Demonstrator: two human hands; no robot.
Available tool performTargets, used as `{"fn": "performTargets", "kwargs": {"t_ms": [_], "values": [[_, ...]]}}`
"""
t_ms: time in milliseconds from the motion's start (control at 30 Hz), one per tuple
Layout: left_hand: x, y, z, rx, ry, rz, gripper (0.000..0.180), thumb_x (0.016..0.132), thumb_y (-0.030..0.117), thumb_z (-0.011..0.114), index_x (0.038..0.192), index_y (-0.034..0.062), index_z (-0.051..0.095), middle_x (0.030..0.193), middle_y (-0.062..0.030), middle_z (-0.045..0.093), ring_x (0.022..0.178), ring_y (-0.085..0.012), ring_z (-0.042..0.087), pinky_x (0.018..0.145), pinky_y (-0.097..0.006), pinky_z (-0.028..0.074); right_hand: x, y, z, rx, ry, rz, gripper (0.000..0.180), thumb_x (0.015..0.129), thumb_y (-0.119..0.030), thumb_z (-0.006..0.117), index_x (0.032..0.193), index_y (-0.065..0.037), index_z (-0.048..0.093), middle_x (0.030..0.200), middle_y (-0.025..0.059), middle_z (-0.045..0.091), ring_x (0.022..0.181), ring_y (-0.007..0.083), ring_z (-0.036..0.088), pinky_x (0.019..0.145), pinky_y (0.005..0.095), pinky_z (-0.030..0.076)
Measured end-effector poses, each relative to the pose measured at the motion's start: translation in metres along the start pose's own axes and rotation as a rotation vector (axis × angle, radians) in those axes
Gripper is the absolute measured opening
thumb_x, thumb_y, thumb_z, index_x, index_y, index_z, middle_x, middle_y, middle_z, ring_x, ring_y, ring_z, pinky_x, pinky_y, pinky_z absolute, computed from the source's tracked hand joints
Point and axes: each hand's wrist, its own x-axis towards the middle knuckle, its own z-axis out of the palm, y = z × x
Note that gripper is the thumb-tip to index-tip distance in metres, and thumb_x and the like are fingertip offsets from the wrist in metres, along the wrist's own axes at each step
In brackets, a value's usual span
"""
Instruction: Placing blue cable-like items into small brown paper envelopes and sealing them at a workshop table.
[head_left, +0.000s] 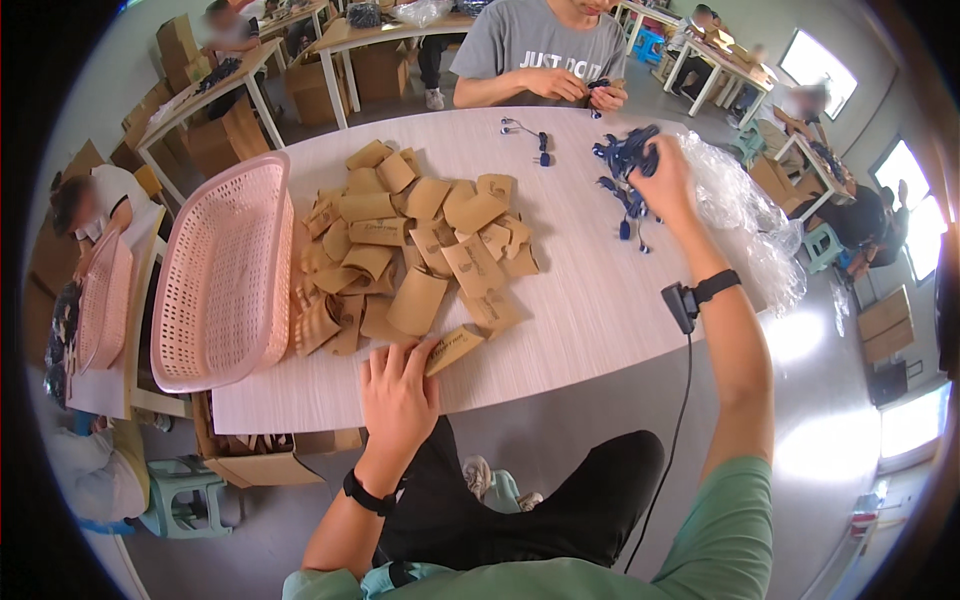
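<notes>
At the near table edge my left hand (398, 385) is closed, with a brown cardboard sleeve (457, 350) held at its end between thumb and forefinger. Beside that hand spreads a heap of similar curved cardboard sleeves (420, 295), printed with dark marks. My right hand (665, 180) reaches to the far right, its fingers curled onto a bundle of dark blue earphones (622, 152). Loose cables and earbuds (627, 228) trail below it. Another set of earphones (543, 145) lies apart on the table, to the left of the bundle.
A pink plastic basket (170, 310) stands left of the heap. Clear plastic bags (750, 215) lie at the table's right edge. Across the table (570, 310), a person in a grey shirt (550, 60) handles dark earphones. An open carton (265, 465) sits below the left edge.
</notes>
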Motion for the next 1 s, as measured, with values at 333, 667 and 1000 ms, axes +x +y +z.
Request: {"fn": "performTargets", "kwargs": {"t_ms": [333, 667, 1000], "values": [[-0.006, -0.003, 0.005, 0.008, 0.121, 0.037, 0.038, 0.075, 0.007, 0.064, 0.113, 0.0108, 0.063, 0.104, -0.0044, 0.058, 0.095, -0.0273, 0.054, 0.081, -0.039, 0.041, -0.014, -0.031, -0.079, 0.395, 0.109, 0.051, 0.032, 0.067, -0.005, 0.074, 0.088, -0.006, 0.05, 0.081, 0.0018, 0.055, 0.075, 0.0107, 0.051, 0.068, 0.0273, 0.045], [-0.012, -0.006, 0.008, -0.048, 0.152, 0.043, 0.033, 0.077, 0.006, 0.062, 0.11, 0.0107, 0.064, 0.103, -0.0058, 0.06, 0.097, -0.0302, 0.054, 0.083, -0.041, 0.043, -0.155, -0.059, -0.041, 0.133, -0.359, -0.114, 0.044, 0.072, -0.019, 0.075, 0.113, -0.013, 0.06, 0.129, 0.014, 0.053, 0.122, 0.0329, 0.05, 0.1, 0.0397, 0.042], [-0.018, -0.009, 0.008, -0.085, 0.153, 0.047, 0.032, 0.079, 0.008, 0.064, 0.111, 0.0125, 0.064, 0.106, -0.0037, 0.06, 0.099, -0.0288, 0.054, 0.086, -0.039, 0.043, -0.172, -0.069, -0.065, -0.007, -0.461, -0.036, 0.065, 0.075, -0.034, 0.079, 0.133, -0.023, 0.054, 0.149, 0.0077, 0.038, 0.138, 0.0322, 0.034, 0.112, 0.0486, 0.028]]}}
